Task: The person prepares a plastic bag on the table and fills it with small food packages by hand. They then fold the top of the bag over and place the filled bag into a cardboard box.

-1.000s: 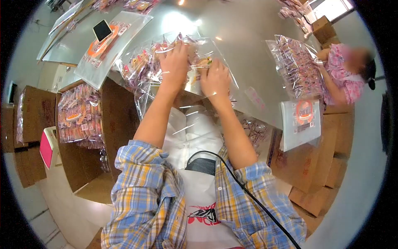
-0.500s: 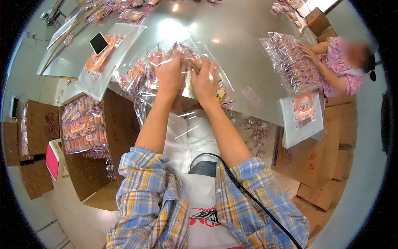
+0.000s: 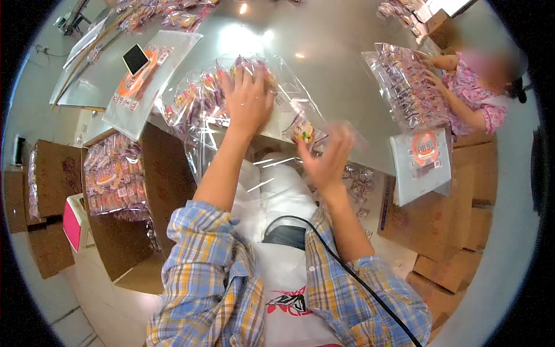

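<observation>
A large clear plastic bag [image 3: 199, 136] lies at the table's near edge with several small wrapped snacks [image 3: 196, 95] in its left and upper part. My left hand [image 3: 250, 98] rests on the packets at the top, fingers spread forward; its fingertips press on them. One round wrapped snack [image 3: 303, 132] lies apart from the rest, right of the middle. Just right of that snack is my right hand [image 3: 330, 155], blurred, with thumb and fingers apart and nothing seen between them.
Printed bags [image 3: 124, 95] with a phone [image 3: 136, 59] on them lie at left, above an open carton [image 3: 167, 168] of packed snacks. At right, a person [image 3: 474, 98] handles a filled bag [image 3: 410, 87] beside more printed bags [image 3: 425, 168]. A black cable [image 3: 347, 266] crosses my front.
My right hand has moved right and down, off the packets, and its fingers have spread. My left hand has shifted slightly right, still on the packets. The co-worker's hands have shifted on their bag.
</observation>
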{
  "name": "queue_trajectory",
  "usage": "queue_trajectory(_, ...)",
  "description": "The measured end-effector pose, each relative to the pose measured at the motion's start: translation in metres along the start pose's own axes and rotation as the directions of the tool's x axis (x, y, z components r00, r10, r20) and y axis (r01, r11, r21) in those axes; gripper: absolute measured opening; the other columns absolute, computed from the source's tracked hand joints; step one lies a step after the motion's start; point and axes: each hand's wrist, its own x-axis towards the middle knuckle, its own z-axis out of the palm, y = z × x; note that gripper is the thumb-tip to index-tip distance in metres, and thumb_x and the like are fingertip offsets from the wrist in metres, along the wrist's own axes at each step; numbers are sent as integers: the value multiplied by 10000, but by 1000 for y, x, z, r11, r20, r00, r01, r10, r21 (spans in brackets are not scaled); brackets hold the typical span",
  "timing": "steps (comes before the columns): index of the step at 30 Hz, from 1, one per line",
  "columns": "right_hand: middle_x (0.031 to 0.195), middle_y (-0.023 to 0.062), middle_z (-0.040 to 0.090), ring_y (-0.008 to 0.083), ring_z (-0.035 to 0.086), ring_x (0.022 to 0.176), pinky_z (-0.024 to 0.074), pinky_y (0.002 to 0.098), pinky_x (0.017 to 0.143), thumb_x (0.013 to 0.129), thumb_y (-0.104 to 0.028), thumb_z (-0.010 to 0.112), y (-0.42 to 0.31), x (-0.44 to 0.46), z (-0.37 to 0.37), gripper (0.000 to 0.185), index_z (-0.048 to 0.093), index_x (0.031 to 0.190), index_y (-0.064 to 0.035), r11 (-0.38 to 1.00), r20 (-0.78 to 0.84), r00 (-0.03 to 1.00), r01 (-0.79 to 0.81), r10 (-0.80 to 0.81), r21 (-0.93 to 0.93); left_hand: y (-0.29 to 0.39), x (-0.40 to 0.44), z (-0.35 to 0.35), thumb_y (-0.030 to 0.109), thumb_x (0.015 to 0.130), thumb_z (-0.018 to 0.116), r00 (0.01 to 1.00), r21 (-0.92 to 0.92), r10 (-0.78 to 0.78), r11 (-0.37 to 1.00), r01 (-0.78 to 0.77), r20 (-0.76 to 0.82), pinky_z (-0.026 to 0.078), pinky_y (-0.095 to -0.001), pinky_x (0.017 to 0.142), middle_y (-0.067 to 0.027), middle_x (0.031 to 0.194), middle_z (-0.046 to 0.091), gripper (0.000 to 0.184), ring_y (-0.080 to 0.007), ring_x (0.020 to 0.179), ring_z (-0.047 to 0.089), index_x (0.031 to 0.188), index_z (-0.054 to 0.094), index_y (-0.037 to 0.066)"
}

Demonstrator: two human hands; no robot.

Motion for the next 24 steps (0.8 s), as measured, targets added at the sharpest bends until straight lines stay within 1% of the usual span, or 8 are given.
queue_trajectory(1, 1000, 142, 708, 358, 667, 858, 539, 434, 745, 876, -191, 752, 8, 21, 5, 211, 717, 1030, -52, 994, 7, 1000, -1, 2, -109, 4, -3, 5, 350, 856, 725, 1000, -8, -17, 1000, 17, 21, 227, -696, 1173, -200, 1320, 626, 561, -376, 1369, 496, 1337, 633, 75)
queue_trajectory(3, 935, 137, 716, 375, 676, 821, 544, 436, 718, 912, -209, 725, 20, 27, 9, 169, 725, 980, -54, 988, 149, 977, -142, 150, -63, 9, 1, 16, 377, 891, 695, 998, -20, -45, 999, 46, 47, 195, -732, 1162, -247, 1409, 585, 533, -400, 1393, 489, 1340, 649, 94)
queue_trajectory(5, 891, 142, 717, 390, 680, 820, 540, 452, 731, 946, -209, 693, 36, 14, 19, 170, 728, 978, -46, 874, 466, 819, -455, 336, 171, 18, 5, 26, 362, 861, 732, 997, -24, -42, 999, 41, -60, 178, -715, 1177, -205, 1439, 580, 584, -389, 1395, 487, 1370, 631, 95)
queue_trajectory(12, 896, 173, 718, 375, 686, 782, 535, 427, 688, 965, -127, 660, 16, 4, 1, 128, 730, 1007, -28, 846, 395, 851, -466, 347, 260, 26, 8, 33, 220, 840, 707, 991, -102, 34, 994, -47, -128, 316, -658, 1145, -166, 1378, 631, 474, -380, 1326, 540, 1266, 658, 19)
queue_trajectory(15, 897, 157, 719, 355, 686, 766, 533, 412, 683, 959, -104, 665, 21, 7, -4, 118, 729, 1023, -29, 844, 348, 854, -481, 388, 240, -1, 3, 53, 334, 871, 697, 990, 195, 125, 975, -110, -65, 296, -619, 1156, -96, 1364, 637, 534, -308, 1322, 547, 1357, 631, 121)
queue_trajectory(19, 891, 114, 714, 313, 680, 749, 531, 391, 668, 947, -82, 674, 25, 16, -5, 87, 723, 1003, -37, 881, 315, 879, -430, 358, 197, -28, 10, 39, 301, 925, 649, 996, 295, 82, 952, -87, 28, 284, -600, 1166, -48, 1406, 628, 506, -257, 1354, 549, 1394, 606, 116)
queue_trajectory(22, 838, 85, 684, 297, 670, 742, 535, 400, 682, 915, -69, 682, 14, 4, -7, 49, 710, 948, -46, 1000, 59, 998, -10, 9, 20, -34, 16, 24, 254, 911, 686, 997, 246, 66, 967, -71, 27, 286, -639, 1146, -94, 1440, 598, 490, -266, 1353, 546, 1379, 612, 131)
queue_trajectory(24, 893, 99, 677, 330, 668, 831, 544, 400, 734, 797, -53, 762, 0, -35, -14, 154, 701, 938, -54, 806, 120, 894, 323, -432, 496, -41, 6, 10, 241, 898, 706, 995, 232, 83, 968, -93, 53, 288, -685, 1125, -128, 1421, 591, 527, -301, 1352, 540, 1401, 587, 138)
